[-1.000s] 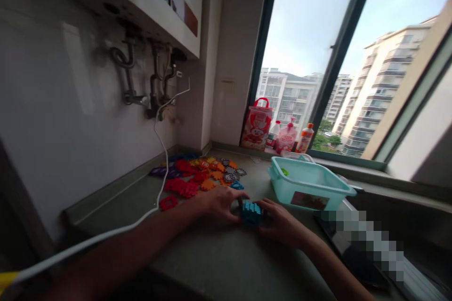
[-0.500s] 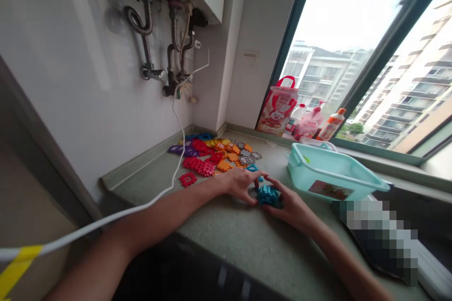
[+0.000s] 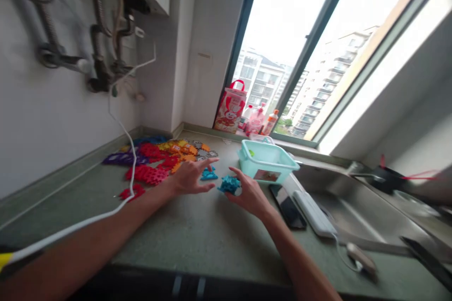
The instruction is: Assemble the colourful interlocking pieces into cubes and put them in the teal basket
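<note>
A small stack of teal interlocking plastic tiles [image 3: 229, 184] sits low over the counter, between the thumb and fingers of my right hand [image 3: 249, 195]. Left of it lie a few brighter blue tiles [image 3: 209, 174] on the counter. My left hand [image 3: 192, 178] is beside these blue tiles with its fingers spread and nothing held. Behind my left hand spreads a pile of tiles sorted roughly by colour: red tiles [image 3: 151, 175], purple tiles [image 3: 122, 158], orange tiles [image 3: 189, 149] and grey tiles [image 3: 205, 153].
A pale turquoise plastic basin [image 3: 271, 162] stands behind my right hand. To the right are a phone [image 3: 287, 207], a white power strip [image 3: 314, 214] and a steel sink [image 3: 353, 207]. A white cable [image 3: 132, 150] crosses over my left forearm. Bottles [image 3: 256, 121] stand by the window.
The view has turned to the right, bringing the sink into sight. My left hand has drawn away from the teal stack and its fingers are spread. My right hand stays around the stack.
</note>
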Motion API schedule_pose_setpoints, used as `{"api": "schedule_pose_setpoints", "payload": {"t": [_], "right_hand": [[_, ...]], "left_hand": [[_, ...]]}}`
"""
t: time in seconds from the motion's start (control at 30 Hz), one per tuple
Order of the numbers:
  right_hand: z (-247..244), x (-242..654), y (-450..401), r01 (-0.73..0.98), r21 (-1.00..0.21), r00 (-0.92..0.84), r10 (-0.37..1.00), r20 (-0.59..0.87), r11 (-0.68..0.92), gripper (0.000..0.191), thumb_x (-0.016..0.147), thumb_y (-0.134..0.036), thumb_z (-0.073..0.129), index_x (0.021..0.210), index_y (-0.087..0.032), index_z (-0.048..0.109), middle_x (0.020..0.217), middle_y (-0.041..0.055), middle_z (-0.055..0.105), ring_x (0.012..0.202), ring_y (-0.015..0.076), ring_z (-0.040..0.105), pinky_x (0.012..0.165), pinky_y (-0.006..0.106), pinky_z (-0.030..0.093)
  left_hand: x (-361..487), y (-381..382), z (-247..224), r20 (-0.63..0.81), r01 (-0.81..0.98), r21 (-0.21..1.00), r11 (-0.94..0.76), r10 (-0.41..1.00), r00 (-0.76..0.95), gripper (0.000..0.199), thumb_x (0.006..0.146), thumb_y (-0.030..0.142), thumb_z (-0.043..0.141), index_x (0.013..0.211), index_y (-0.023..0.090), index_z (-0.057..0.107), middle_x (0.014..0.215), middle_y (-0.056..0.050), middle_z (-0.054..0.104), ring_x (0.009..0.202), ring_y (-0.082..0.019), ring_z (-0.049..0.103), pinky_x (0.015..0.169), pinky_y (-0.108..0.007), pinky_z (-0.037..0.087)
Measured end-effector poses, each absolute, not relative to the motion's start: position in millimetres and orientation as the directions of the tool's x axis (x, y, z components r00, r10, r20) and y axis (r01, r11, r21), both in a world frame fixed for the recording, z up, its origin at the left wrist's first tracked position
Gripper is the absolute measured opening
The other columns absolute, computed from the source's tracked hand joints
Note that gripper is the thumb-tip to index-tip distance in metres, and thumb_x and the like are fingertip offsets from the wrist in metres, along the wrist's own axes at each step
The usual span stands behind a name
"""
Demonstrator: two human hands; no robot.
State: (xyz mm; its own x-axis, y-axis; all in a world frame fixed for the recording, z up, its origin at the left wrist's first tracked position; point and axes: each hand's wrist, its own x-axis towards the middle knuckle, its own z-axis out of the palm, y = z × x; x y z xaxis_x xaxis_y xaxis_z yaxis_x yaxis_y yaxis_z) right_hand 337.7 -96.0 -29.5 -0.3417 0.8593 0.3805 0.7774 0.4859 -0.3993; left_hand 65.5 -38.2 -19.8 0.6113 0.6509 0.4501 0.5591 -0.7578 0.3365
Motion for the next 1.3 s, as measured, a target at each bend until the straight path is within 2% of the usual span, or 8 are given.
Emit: {"api": "schedule_pose_setpoints", "payload": {"t": [0.33, 0.53, 0.7, 0.8, 0.93, 1.07, 1.17, 1.3], "right_hand": [[14.8, 361.9, -90.1, 0.872, -0.305, -0.172, 0.823, 0.541, 0.383, 0.078, 0.083, -0.036, 0.078, 0.153, -0.025, 0.047, 0.122, 0.0110, 0.073, 0.109, 0.0305, 0.071, 0.097, 0.040, 0.052], [60.7, 409.5, -45.1, 0.972, -0.203, 0.020, 0.816, 0.578, 0.120, 0.071, 0.086, -0.046, 0.074, 0.150, -0.024, 0.051, 0.115, 0.0124, 0.076, 0.101, 0.0326, 0.073, 0.087, 0.037, 0.052], [62.8, 447.8, 2.8, 0.970, -0.187, 0.211, 0.914, 0.347, -0.153, 0.062, 0.086, -0.048, 0.071, 0.141, -0.023, 0.061, 0.117, 0.0152, 0.076, 0.108, 0.0349, 0.072, 0.085, 0.037, 0.050], [59.9, 458.3, 24.9, 0.961, -0.187, 0.246, 0.941, 0.233, -0.205, 0.045, 0.078, -0.039, 0.078, 0.119, -0.019, 0.074, 0.110, 0.0153, 0.077, 0.103, 0.0329, 0.072, 0.081, 0.035, 0.051], [58.1, 459.9, 45.2, 0.947, -0.214, 0.266, 0.958, 0.107, -0.239, 0.029, 0.063, -0.032, 0.087, 0.086, -0.017, 0.078, 0.086, 0.0087, 0.077, 0.082, 0.0253, 0.072, 0.069, 0.029, 0.051], [51.7, 453.2, 55.4, 0.933, -0.236, 0.280, 0.960, 0.003, -0.271, 0.026, 0.063, -0.033, 0.087, 0.078, -0.013, 0.079, 0.075, 0.0090, 0.073, 0.072, 0.0230, 0.071, 0.064, 0.030, 0.050], [46.5, 449.9, 56.7, 0.934, -0.243, 0.260, 0.965, -0.035, -0.260, 0.025, 0.069, -0.033, 0.085, 0.076, -0.009, 0.079, 0.075, 0.0130, 0.074, 0.072, 0.0241, 0.071, 0.065, 0.031, 0.050], [56.8, 451.1, 50.4, 0.948, -0.243, 0.216, 0.976, 0.017, -0.206, 0.030, 0.079, -0.037, 0.079, 0.080, -0.007, 0.079, 0.078, 0.0139, 0.074, 0.072, 0.0218, 0.072, 0.069, 0.031, 0.050]], "left_hand": [[69.2, -32.0, -24.9, 0.419, 0.573, 0.326, -0.752, 0.658, 0.625, 0.075, 0.092, 0.061, 0.060, 0.157, 0.027, 0.041, 0.117, -0.004, 0.076, 0.082, -0.021, 0.073, 0.077, -0.029, 0.052], [73.9, -37.3, -22.8, 0.393, 0.561, 0.326, -0.761, 0.649, 0.652, 0.071, 0.091, 0.057, 0.062, 0.153, 0.026, 0.047, 0.118, -0.005, 0.076, 0.101, -0.025, 0.075, 0.089, -0.036, 0.055], [75.9, -40.8, -25.6, 0.410, 0.549, 0.299, -0.781, 0.624, 0.664, 0.067, 0.091, 0.057, 0.062, 0.150, 0.027, 0.051, 0.119, -0.006, 0.077, 0.102, -0.026, 0.075, 0.088, -0.037, 0.058], [77.1, -38.9, -26.0, 0.463, 0.537, 0.254, -0.805, 0.588, 0.663, 0.060, 0.093, 0.054, 0.061, 0.147, 0.027, 0.054, 0.117, -0.006, 0.078, 0.098, -0.025, 0.076, 0.084, -0.035, 0.059], [76.5, -49.0, -12.2, 0.531, 0.489, 0.077, -0.869, 0.451, 0.717, 0.051, 0.096, 0.051, 0.056, 0.141, 0.026, 0.060, 0.103, -0.007, 0.079, 0.083, -0.023, 0.076, 0.073, -0.034, 0.059], [71.0, -83.1, 12.5, 0.578, 0.391, -0.106, -0.914, 0.264, 0.773, 0.042, 0.098, 0.046, 0.052, 0.132, 0.026, 0.067, 0.091, -0.007, 0.079, 0.071, -0.022, 0.073, 0.065, -0.035, 0.056], [63.8, -100.9, 22.5, 0.650, 0.422, -0.040, -0.906, 0.297, 0.699, 0.035, 0.097, 0.041, 0.053, 0.122, 0.026, 0.071, 0.088, -0.006, 0.078, 0.073, -0.021, 0.072, 0.069, -0.035, 0.055], [52.8, -82.4, 20.7, 0.637, 0.555, 0.117, -0.824, 0.491, 0.594, 0.025, 0.098, 0.033, 0.052, 0.093, 0.023, 0.074, 0.082, -0.004, 0.076, 0.075, -0.019, 0.071, 0.074, -0.033, 0.054]]}}
